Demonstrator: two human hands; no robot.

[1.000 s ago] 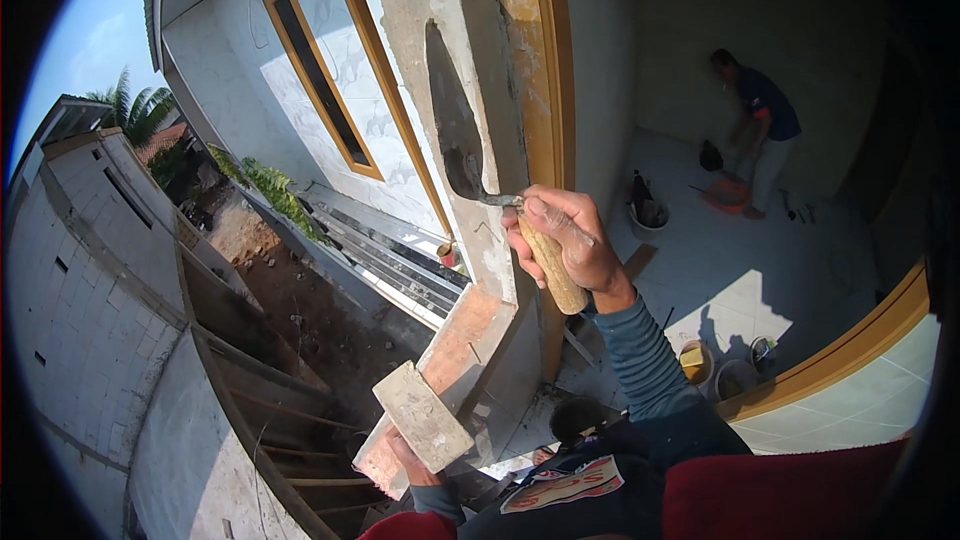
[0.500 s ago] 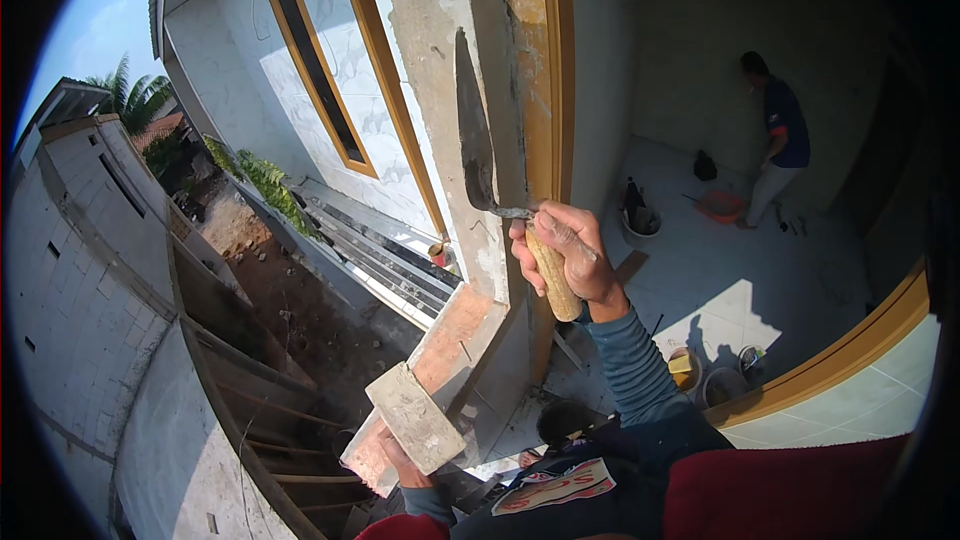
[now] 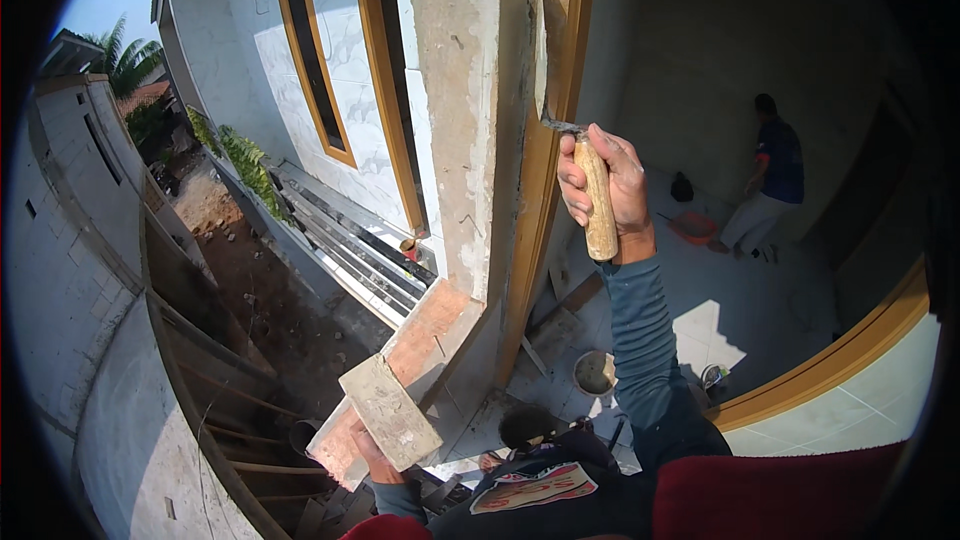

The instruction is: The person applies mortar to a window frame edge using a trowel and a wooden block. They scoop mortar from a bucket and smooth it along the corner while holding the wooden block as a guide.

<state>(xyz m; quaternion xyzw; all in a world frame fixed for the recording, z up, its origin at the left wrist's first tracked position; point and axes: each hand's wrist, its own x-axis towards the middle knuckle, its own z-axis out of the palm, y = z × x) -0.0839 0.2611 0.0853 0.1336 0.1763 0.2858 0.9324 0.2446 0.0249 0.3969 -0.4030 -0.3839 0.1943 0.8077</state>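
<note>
My right hand (image 3: pixel 612 178) is closed round the wooden handle of a trowel (image 3: pixel 600 205), held upright. Its thin blade points up, seen nearly edge-on beside the grey plaster edge and the orange-brown door frame (image 3: pixel 560 70). Whether the blade touches them I cannot tell. At the lower left, my left hand (image 3: pixel 373 455) grips a flat, grey, mortar-crusted rectangular board (image 3: pixel 390 412), whose face hides some of the fingers. The board lies across a pinkish plank (image 3: pixel 432 335) with a nail in it. Above this plank rises a long grey board (image 3: pixel 460 100) with nails.
Inside the doorway a person (image 3: pixel 775 175) stands bent near a red basin (image 3: pixel 695 227). A bucket (image 3: pixel 594 373) stands on the tiled floor below my right arm. To the left lie a trench of soil (image 3: pixel 255 290) and a block wall (image 3: pixel 70 230). A small red pot (image 3: pixel 409 248) stands by the window wall.
My right hand has moved up and slightly right with the trowel; its blade has turned from broadside to nearly edge-on, nearer the door frame. The view has shifted. My left hand still grips the board.
</note>
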